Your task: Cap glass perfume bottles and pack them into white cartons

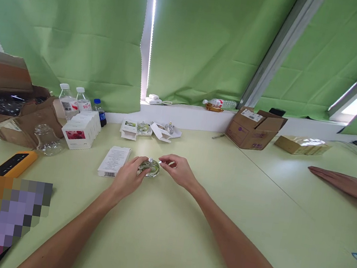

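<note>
On the pale yellow-green flat counter (183, 237), a round clear glass bottle (153, 170) is sitting between the person's left hand (130, 174) and right hand (178, 170). A flat white cardboard box (114, 160) is lying just left of the bottle; two opened white cardboard boxes (128, 130) are lying behind it. Farther left, a row of upright white cardboard boxes (81, 128) is standing before clear plastic bottles (68, 104). At the back right, an open brown cardboard carton (249, 130) is standing left of a flat yellowish box (302, 146), while a co-worker's hand (336, 179) is resting nearer the front.
</note>
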### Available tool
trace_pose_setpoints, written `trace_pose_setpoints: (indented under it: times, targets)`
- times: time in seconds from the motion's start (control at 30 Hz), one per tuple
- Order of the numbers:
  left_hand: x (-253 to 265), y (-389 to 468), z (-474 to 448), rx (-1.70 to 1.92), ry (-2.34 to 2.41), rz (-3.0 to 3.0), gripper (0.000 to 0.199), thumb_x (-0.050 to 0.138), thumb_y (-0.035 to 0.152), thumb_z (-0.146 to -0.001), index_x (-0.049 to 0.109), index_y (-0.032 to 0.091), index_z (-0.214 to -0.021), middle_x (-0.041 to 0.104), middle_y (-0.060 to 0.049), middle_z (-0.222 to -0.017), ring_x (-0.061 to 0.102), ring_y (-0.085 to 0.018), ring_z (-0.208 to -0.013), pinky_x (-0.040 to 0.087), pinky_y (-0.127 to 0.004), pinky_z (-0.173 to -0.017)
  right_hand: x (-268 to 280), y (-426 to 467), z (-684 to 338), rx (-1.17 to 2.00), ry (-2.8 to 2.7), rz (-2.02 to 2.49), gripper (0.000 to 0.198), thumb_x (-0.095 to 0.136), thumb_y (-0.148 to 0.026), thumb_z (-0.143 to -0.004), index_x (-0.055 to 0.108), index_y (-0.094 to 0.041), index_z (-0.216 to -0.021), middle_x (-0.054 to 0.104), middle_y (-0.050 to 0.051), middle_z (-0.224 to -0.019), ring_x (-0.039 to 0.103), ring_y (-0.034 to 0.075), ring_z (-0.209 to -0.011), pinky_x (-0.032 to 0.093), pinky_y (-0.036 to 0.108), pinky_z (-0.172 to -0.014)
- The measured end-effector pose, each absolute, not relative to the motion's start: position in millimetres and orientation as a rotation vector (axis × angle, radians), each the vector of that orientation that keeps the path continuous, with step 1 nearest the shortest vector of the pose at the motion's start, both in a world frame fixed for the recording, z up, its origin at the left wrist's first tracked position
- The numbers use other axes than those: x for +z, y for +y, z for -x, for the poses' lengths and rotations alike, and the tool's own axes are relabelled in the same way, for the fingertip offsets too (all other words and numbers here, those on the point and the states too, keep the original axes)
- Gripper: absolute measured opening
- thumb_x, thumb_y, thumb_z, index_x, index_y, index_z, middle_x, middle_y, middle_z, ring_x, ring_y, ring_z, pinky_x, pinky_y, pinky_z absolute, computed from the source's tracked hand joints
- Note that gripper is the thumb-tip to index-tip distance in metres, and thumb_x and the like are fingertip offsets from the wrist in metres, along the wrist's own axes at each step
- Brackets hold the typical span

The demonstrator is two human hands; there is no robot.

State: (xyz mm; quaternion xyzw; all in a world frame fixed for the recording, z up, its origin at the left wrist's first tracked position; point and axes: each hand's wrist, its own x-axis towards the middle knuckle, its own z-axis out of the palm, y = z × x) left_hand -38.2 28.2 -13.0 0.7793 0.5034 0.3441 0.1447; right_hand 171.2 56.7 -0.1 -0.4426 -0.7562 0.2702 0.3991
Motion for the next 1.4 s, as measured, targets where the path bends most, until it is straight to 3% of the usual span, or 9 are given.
trace_pose_setpoints:
  times: [0.47, 1.4]
  targets:
    - [-9.8, 25.4, 34.8, 0.989, 1.351, -2.217, 0.028, 0.050, 0.034, -0.088, 0.057, 0.026, -0.114, 0.065, -0.003, -0.109, 0.062, -0.019, -0.093, 0.050, -0.032, -0.081, 11.8, 42.2, -160.3, 0.694, -1.867, 1.025, 0.020, 0.061, -0.029, -0.082, 0.071, -0.020, -0.096, 0.071, 0.006, -0.096, 0.065, 0.017, -0.085, 0.053, 0.032, -0.078]
    - [-8.0, 19.4, 28.4, 0.960, 1.313, -2.195, 0.031, 0.049, 0.037, -0.088, 0.057, 0.026, -0.115, 0.064, -0.006, -0.111, 0.063, -0.019, -0.088, 0.052, -0.032, -0.075, 13.0, 34.3, -153.0, 0.642, -1.808, 0.934, 0.021, 0.058, -0.031, -0.083, 0.070, -0.023, -0.099, 0.069, 0.005, -0.095, 0.063, 0.017, -0.087, 0.054, 0.031, -0.077]
